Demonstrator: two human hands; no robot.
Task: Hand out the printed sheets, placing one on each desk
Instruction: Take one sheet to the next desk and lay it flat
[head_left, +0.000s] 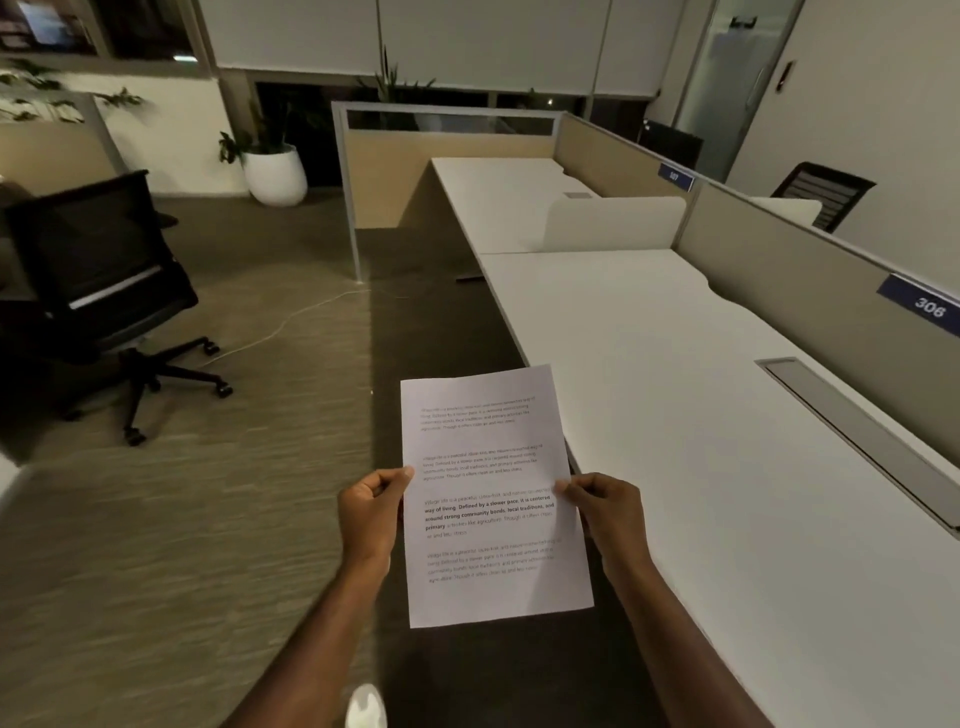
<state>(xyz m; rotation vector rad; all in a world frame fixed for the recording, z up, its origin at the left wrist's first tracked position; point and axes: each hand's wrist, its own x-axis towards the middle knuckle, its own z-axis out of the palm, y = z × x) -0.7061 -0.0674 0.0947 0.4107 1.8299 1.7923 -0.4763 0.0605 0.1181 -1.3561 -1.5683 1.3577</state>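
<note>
I hold the printed sheets (483, 441), white paper with several short paragraphs of text, upright in front of me over the dark floor strip beside the desks. My left hand (371, 512) pinches the left edge and my right hand (605, 512) pinches the right edge. Whether it is one sheet or a stack I cannot tell. The near white desk (701, 415), marked 308, lies just right of the paper with its top bare. The far white desk (498, 200) stands beyond it, behind a low white divider (613, 223).
A beige partition wall (810, 291) with blue number tags runs along the desks' right side. A grey cable hatch (852, 436) is set in the near desk. A black office chair (104, 291) and a white cable (291, 322) occupy the carpet at left. A white planter (275, 174) stands at the back.
</note>
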